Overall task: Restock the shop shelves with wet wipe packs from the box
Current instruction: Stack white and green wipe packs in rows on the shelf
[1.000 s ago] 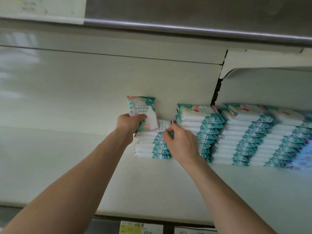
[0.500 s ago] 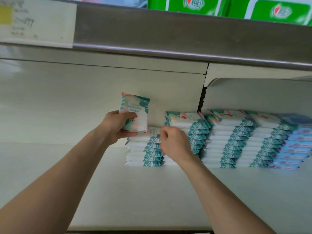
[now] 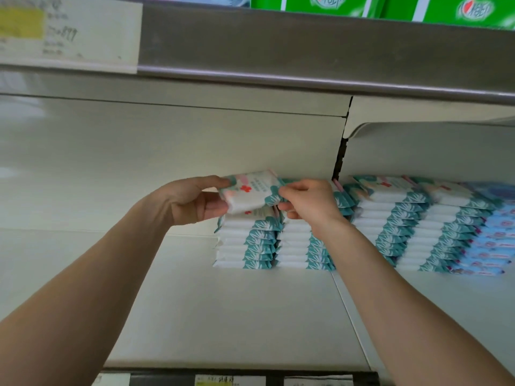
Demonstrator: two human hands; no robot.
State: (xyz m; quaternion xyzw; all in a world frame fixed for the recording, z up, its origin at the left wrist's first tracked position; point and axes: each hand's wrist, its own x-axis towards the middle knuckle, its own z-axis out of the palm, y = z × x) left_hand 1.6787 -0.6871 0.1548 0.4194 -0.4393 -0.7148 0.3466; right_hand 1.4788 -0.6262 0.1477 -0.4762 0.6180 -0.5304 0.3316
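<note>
A cream-white shelf [image 3: 237,316] was seen from below head height, backed by a plain pale back panel [image 3: 167,149] and split by a seam [image 3: 348,307] into a left and a right section. Above it, the grey metal rail [image 3: 278,51] of the next shelf up was spanned across the view, with a blurred paper label [image 3: 69,32] fixed at its left end and green packages [image 3: 320,4] stood on top. Rows of teal-and-white stacks [image 3: 395,227] of wet wipe packs were ranged along the back of the shelf, with a blue stack [image 3: 493,240] set at the far right. The leftmost stack [image 3: 245,243] was built lower than its neighbours. Price tags [image 3: 214,381] were clipped to the shelf's front edge.

One wet wipe pack [image 3: 250,190] was held slightly tilted, just above the leftmost stack. Its left end was gripped by the left hand [image 3: 192,201], thumb on top and fingers beneath. Its right end was pinched by the curled fingers of the right hand [image 3: 309,201].
</note>
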